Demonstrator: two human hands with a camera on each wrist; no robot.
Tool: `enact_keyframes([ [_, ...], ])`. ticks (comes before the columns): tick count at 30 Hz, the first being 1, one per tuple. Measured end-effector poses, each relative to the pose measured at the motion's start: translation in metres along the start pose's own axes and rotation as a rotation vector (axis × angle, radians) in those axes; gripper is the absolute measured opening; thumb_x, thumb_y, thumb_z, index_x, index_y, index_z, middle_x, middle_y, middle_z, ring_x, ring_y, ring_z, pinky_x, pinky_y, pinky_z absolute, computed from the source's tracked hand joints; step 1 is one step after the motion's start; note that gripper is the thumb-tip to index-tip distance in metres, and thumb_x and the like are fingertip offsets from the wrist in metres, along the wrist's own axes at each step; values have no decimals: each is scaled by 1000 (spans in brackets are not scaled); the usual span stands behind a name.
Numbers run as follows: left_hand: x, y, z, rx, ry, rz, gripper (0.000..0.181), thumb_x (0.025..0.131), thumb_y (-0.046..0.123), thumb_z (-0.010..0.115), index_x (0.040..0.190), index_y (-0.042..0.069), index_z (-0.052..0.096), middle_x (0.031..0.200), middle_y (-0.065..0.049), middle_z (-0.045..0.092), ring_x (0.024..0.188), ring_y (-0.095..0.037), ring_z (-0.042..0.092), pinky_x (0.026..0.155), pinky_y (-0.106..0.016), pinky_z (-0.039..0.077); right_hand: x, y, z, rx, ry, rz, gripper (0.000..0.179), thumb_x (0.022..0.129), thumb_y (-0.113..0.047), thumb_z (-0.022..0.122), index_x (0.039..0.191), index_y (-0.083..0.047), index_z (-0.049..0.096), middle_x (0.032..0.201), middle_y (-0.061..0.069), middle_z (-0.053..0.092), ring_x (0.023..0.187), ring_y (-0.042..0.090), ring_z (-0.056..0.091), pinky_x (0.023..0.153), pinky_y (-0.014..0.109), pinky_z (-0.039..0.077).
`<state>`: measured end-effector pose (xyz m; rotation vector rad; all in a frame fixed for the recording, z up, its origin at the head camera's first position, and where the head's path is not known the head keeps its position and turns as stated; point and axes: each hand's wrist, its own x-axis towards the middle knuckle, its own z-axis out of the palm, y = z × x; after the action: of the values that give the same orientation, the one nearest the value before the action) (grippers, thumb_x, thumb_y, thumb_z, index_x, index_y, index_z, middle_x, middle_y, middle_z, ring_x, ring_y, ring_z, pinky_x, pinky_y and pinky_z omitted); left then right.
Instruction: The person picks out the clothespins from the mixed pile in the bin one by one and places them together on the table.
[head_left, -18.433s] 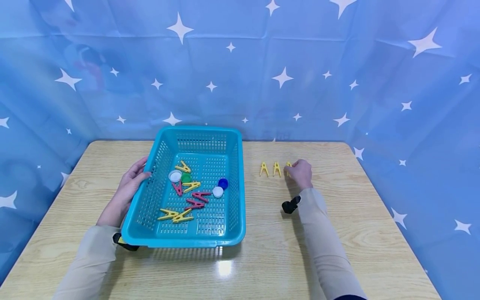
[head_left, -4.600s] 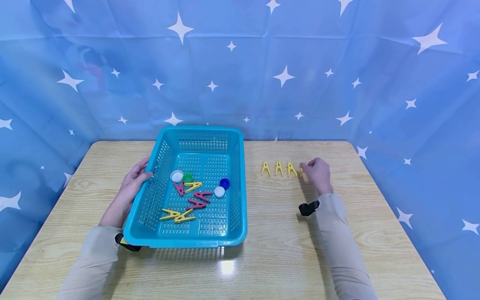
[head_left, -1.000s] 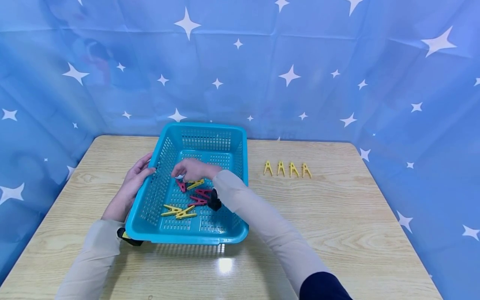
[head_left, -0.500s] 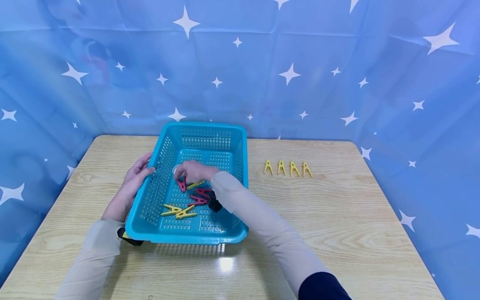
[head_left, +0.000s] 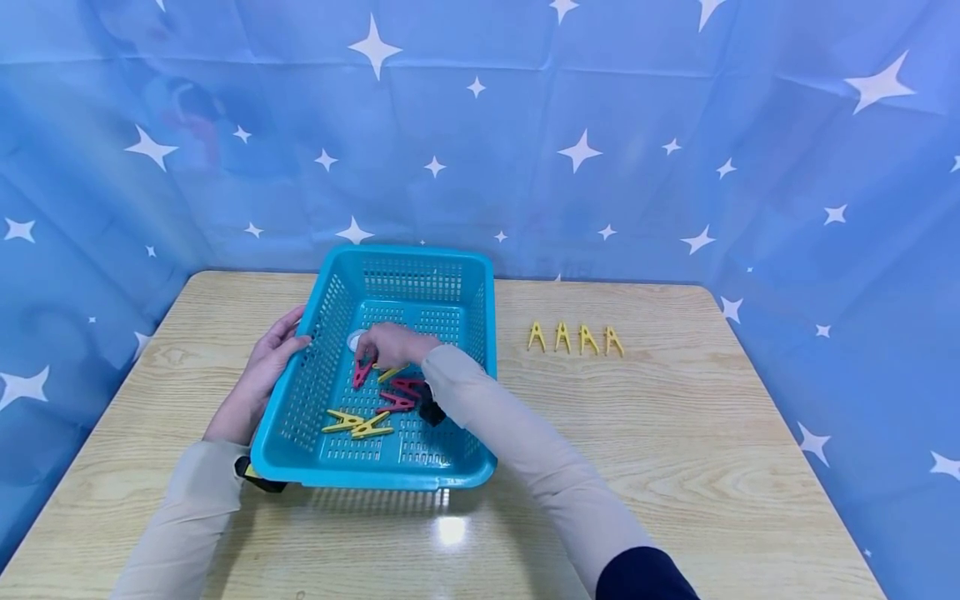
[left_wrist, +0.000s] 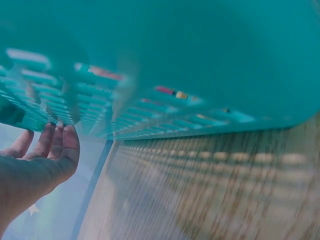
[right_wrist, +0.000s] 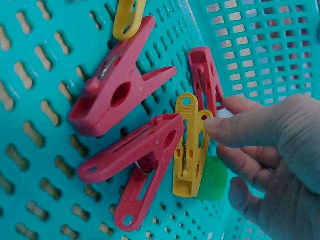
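Note:
My left hand (head_left: 266, 367) grips the left rim of a blue perforated plastic basket (head_left: 281, 479), thumb over the edge and fingers outside; the left wrist view shows its fingertips (left_wrist: 70, 137) against the wall. Inside the basket is my right hand (head_left: 393, 343). The right wrist view shows its thumb at one handle end of a yellow clothespin (right_wrist: 185, 165) and its index fingertip beside a red clothespin's (right_wrist: 201, 70) handle. Whether it pinches either is unclear. A green cap (right_wrist: 213, 180) lies below the yellow clothespin. A white cap (head_left: 356, 339) is partly hidden by the hand.
Two more red clothespins (head_left: 395, 402) and two crossing yellow clothespins (head_left: 371, 426) lie in the basket. Right of it, several yellow clothespins (head_left: 562, 337) form a row on the wooden table (head_left: 712, 467). A blue starry curtain (head_left: 637, 192) hangs behind.
Earlier my right hand set yellow clothespins down, lengthening the row, then moved left into the basket. In the last half second, the red clothespin by its fingers has turned. My left hand stays on the rim.

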<state>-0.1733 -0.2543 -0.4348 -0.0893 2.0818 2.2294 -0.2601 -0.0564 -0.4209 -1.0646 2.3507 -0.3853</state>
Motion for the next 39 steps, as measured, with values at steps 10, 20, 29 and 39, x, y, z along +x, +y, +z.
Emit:
enact_keyframes([
  [10, 0, 0, 0, 15, 0, -2, 60, 98, 22, 48, 150, 19, 20, 147, -11, 26, 127, -25, 37, 77, -20, 51, 1, 2, 1, -4, 10, -11, 36, 88, 4, 57, 118, -15, 63, 73, 0, 55, 58, 10, 39, 53, 20, 34],
  [20, -1, 0, -2, 27, -2, 11, 60, 98, 23, 49, 150, 19, 21, 143, -9, 30, 120, -17, 42, 78, -20, 50, 0, 1, 2, -19, 50, -45, 33, 87, -5, 65, 116, -20, 66, 124, 1, 51, 113, 16, 49, 77, 21, 46],
  [29, 0, -1, -1, 28, 10, 4, 60, 98, 22, 50, 150, 18, 22, 142, -8, 31, 121, -16, 41, 79, -19, 49, 1, 0, 4, -71, 22, -35, 38, 87, -2, 62, 120, -22, 65, 116, 3, 52, 97, 15, 48, 67, 21, 41],
  [39, 0, 0, -1, 22, 7, 8, 59, 98, 22, 49, 150, 18, 22, 142, -8, 31, 119, -14, 42, 80, -18, 49, 1, 3, 5, -108, 42, 5, 27, 86, -15, 68, 113, -15, 66, 113, 0, 56, 97, 12, 50, 78, 21, 46],
])
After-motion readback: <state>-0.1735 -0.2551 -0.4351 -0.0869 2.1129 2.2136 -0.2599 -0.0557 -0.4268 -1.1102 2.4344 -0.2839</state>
